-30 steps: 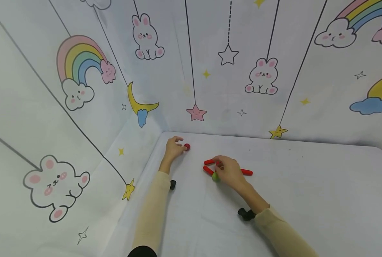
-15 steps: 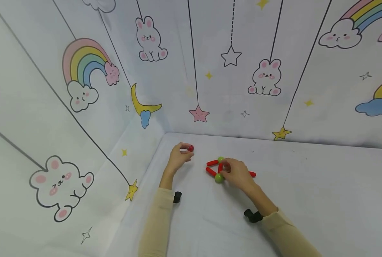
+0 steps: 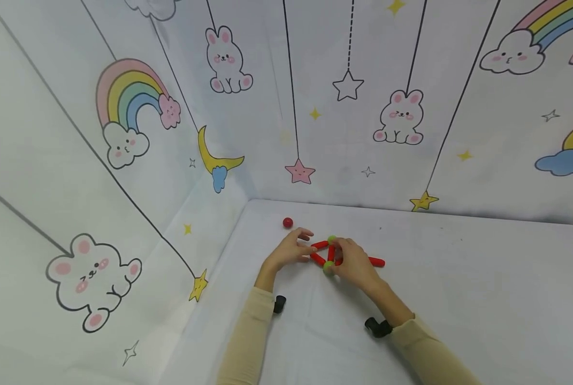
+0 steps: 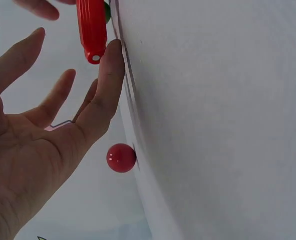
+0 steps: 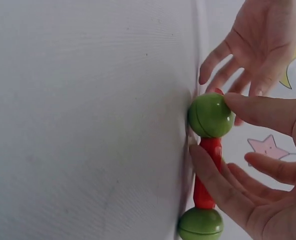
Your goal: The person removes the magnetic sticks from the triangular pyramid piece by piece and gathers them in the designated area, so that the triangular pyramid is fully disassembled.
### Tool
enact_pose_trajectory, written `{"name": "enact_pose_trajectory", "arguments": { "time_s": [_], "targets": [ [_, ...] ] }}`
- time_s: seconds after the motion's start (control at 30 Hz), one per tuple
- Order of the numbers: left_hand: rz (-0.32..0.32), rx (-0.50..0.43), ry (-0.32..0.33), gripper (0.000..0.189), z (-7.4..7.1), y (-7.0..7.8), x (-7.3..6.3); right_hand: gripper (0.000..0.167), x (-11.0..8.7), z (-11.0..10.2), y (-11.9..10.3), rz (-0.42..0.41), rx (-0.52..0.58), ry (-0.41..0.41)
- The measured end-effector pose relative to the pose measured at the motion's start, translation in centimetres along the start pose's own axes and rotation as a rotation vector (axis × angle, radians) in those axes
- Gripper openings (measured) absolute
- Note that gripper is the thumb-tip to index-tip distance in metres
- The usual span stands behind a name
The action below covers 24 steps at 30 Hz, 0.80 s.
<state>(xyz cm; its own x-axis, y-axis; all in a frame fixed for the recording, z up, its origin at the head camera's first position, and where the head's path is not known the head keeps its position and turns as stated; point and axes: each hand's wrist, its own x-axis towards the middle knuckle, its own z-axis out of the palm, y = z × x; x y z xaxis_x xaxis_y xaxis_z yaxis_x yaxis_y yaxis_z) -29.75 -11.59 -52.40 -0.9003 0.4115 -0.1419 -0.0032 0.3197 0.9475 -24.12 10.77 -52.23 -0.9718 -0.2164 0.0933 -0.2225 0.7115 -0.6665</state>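
Several red rods and two green balls lie joined in a frame on the table. My right hand [image 3: 356, 262] holds it with fingers at the near green ball [image 3: 328, 268] and the far green ball [image 3: 331, 239]. In the right wrist view, fingertips lie against the short red rod [image 5: 205, 194] linking both balls. My left hand [image 3: 290, 249] is at the frame's left side, fingers spread. One finger is right at the end of a red rod [image 4: 92, 30], which shows a small pale dot. Behind that hand sits a loose red ball [image 3: 288, 222].
Another red rod [image 3: 376, 262] sticks out to the right past my right hand. White cloth covers the table [image 3: 459, 299]. A printed wall cloth [image 3: 267, 117] rises along its back and left edges. Each wrist wears a black camera [image 3: 379, 327].
My left hand has let go of the red ball and moved right and nearer, to the red rods. My right hand has stayed at the frame, its fingers now spanning both green balls.
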Motion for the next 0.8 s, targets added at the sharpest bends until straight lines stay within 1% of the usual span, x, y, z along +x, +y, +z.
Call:
{"name": "enact_pose_trajectory", "arguments": {
  "time_s": [0.1, 0.2, 0.27, 0.43, 0.6, 0.8],
  "targets": [
    [-0.028, 0.02, -0.02, 0.057, 0.46, -0.17, 0.14, 0.08, -0.02, 0.15, -0.01, -0.011, -0.008, 0.012],
    [-0.044, 0.039, -0.037, 0.06, 0.69, -0.16, 0.23, 0.079, -0.08, 0.28, -0.06, -0.02, -0.013, 0.016],
    [-0.053, 0.025, -0.044, 0.06, 0.8, -0.11, 0.24, 0.078, -0.09, 0.41, -0.14, -0.022, -0.015, 0.01],
    [-0.082, -0.007, -0.01, 0.056, 1.04, -0.07, 0.39, 0.074, -0.15, 0.78, -0.13, -0.032, -0.011, -0.005],
    [-0.096, -0.053, 0.004, 0.056, 1.02, -0.01, 0.44, 0.072, -0.13, 0.9, -0.07, -0.04, 0.003, 0.016],
    [-0.079, 0.032, 0.029, 0.054, 0.86, -0.03, 0.47, 0.07, -0.2, 0.77, -0.22, -0.064, 0.087, 0.057]
  ]
}}
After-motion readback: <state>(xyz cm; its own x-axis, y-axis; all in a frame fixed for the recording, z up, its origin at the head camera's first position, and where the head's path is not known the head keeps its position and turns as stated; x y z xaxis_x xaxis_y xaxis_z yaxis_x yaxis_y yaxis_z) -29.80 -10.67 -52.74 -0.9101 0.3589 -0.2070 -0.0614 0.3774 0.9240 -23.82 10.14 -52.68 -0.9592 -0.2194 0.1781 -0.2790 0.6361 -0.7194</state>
